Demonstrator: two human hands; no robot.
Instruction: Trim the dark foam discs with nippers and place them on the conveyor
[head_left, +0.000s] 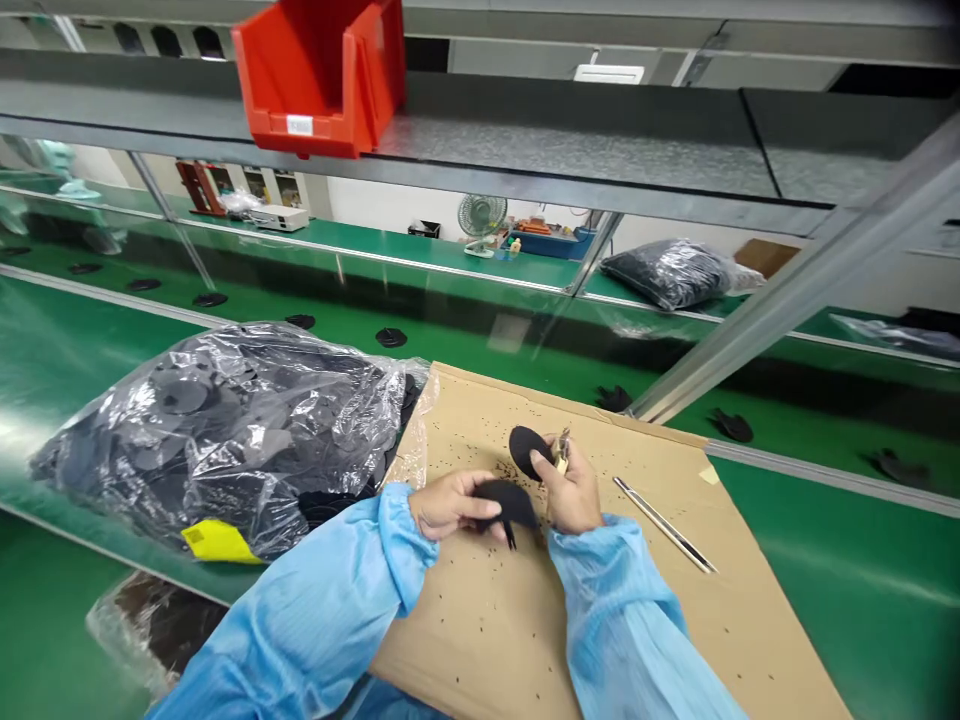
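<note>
Over a cardboard sheet [480,600], my left hand [450,505] grips a thin black piece [506,500], with narrow black strips hanging beneath it. Beside it, my right hand [576,492] pinches a black oval disc [529,452] between thumb and fingers. A small metal-tipped tool with a cream handle [562,452] is also in that hand; its exact kind is unclear. Small black bits lie scattered on the cardboard below both hands. To the right of my right hand rests a slim, pale strip-like tool [664,523].
A large clear bag of black discs [225,430] lies at left, with a yellow label [221,541]. Behind the cardboard, several black pieces sit along a green belt [450,350]. An orange-red bin [319,80] stands on the overhead shelf [570,130]. A metal post [765,310] slants at right.
</note>
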